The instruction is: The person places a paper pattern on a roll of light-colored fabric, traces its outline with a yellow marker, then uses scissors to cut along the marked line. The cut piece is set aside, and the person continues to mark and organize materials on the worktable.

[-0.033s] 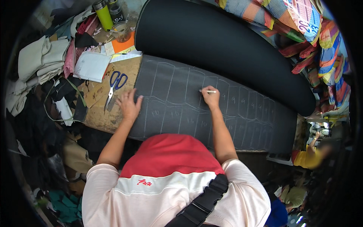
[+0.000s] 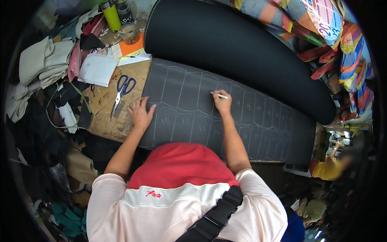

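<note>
A dark grey sheet of fabric [image 2: 171, 137] lies spread over the table, ruled with pale outlines of long panels, several bearing handwritten marks. Flat on its left edge rests my left hand [image 2: 142, 117], fingers apart and holding nothing. My right hand [image 2: 222, 106] is closed round a slim white marking pen [image 2: 220, 95]. The pen's tip points left, at or just above the fabric inside one of the upper outlined panels. Blue-handled scissors [image 2: 122, 88] lie on the bare tabletop to the left of my left hand, blades toward me.
A thick black fabric roll [image 2: 234, 46] bounds the sheet's far side. Left on the brown tabletop [image 2: 137, 76] are an open notebook [image 2: 98, 70], a plastic cup [image 2: 130, 34] and a green bottle [image 2: 110, 17]. Folded cloth [image 2: 46, 60] is piled beyond. A person in yellow [image 2: 328, 166] is at far right.
My right hand has shifted slightly left and up with the marking pen. My left hand has slid a little to the right on the fabric's edge.
</note>
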The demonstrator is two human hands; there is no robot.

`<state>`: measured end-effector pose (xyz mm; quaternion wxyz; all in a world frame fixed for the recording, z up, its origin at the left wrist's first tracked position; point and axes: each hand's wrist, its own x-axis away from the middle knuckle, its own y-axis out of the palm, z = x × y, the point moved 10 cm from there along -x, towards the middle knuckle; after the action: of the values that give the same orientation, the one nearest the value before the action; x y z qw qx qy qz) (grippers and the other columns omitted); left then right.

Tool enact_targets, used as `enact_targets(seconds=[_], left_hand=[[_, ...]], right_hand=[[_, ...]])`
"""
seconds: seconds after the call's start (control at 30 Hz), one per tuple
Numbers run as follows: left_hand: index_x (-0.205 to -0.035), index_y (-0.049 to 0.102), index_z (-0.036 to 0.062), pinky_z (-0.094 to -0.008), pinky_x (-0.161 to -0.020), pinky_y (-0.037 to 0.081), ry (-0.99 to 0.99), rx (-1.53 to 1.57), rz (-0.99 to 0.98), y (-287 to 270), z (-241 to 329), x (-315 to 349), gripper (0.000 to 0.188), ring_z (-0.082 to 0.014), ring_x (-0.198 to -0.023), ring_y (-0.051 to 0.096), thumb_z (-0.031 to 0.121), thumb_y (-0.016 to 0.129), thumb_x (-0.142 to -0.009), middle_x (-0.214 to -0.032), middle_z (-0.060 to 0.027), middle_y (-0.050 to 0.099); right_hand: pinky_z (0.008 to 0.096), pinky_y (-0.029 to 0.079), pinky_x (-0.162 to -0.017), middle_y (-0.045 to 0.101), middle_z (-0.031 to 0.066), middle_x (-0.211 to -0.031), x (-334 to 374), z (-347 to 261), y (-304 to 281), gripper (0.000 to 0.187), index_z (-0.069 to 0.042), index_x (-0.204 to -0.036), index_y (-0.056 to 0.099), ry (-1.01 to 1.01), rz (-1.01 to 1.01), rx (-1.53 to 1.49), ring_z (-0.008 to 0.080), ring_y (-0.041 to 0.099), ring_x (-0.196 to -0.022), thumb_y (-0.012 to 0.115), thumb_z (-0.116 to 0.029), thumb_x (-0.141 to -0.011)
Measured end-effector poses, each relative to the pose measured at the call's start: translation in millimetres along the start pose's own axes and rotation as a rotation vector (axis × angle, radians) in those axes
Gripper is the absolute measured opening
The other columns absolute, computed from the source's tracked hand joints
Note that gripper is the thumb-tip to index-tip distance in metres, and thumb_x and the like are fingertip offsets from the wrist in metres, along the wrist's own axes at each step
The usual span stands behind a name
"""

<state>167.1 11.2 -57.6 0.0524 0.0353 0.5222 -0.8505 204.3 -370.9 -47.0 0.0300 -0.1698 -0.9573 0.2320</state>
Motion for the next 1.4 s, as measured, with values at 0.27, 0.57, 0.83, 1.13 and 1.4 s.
enact_targets(seconds=[0.27, 0.57, 0.83, 1.13, 1.4], left_hand=[[-0.122, 0.054, 0.0141, -0.0603, -0.104, 0.014, -0.003, -0.031, -0.016, -4, 7, 12, 0.048, -0.0255, -0.127, 0.034, 0.041, 0.06, -0.083, -0.13, -0.01, 0.044], [-0.125, 0.052, 0.0167, -0.0614, -0.105, 0.011, -0.056, -0.134, -0.009, 1, 6, 25, 0.043, -0.0219, -0.135, 0.026, 0.038, 0.052, -0.088, -0.142, -0.0044, 0.036], [-0.116, 0.059, 0.0126, -0.0601, -0.104, 0.017, -0.02, -0.05, 0.106, -5, 4, 29, 0.036, -0.0249, -0.129, 0.036, 0.031, 0.057, -0.086, -0.133, -0.007, 0.047], [-0.113, 0.061, 0.0117, -0.0594, -0.104, 0.018, -0.023, -0.039, 0.148, -9, 6, 29, 0.034, -0.0249, -0.128, 0.037, 0.031, 0.058, -0.085, -0.131, -0.0064, 0.048], [-0.111, 0.062, 0.011, -0.0572, -0.105, 0.019, -0.037, 0.006, 0.141, -11, 4, 30, 0.033, -0.026, -0.126, 0.039, 0.029, 0.061, -0.083, -0.13, -0.0077, 0.05]], right_hand=[[0.0387, 0.049, -0.066, 0.064, 0.0171, -0.073, 2, -4, 12, 0.014, -0.002, -0.077, 0.066, -0.107, 0.036, 0.171, 0.0318, 0.063, -0.068, 0.065, -0.016, -0.073], [0.0309, 0.048, -0.058, 0.063, 0.0127, -0.066, 10, -51, 61, 0.013, -0.001, -0.078, 0.065, -0.186, -0.102, 0.141, 0.0197, 0.061, -0.058, 0.066, -0.013, -0.073], [0.0397, 0.048, -0.067, 0.063, 0.0154, -0.069, 5, -48, 80, 0.01, -0.003, -0.075, 0.065, -0.224, -0.117, 0.206, 0.0322, 0.06, -0.069, 0.064, -0.013, -0.073], [0.0407, 0.049, -0.068, 0.063, 0.0167, -0.071, 10, -88, 134, 0.013, -0.003, -0.079, 0.065, -0.244, -0.329, 0.207, 0.0333, 0.06, -0.07, 0.062, -0.014, -0.074], [0.0411, 0.049, -0.069, 0.063, 0.0165, -0.071, 11, -101, 160, 0.011, -0.003, -0.078, 0.065, -0.423, -0.271, 0.269, 0.0326, 0.06, -0.074, 0.063, -0.012, -0.072]])
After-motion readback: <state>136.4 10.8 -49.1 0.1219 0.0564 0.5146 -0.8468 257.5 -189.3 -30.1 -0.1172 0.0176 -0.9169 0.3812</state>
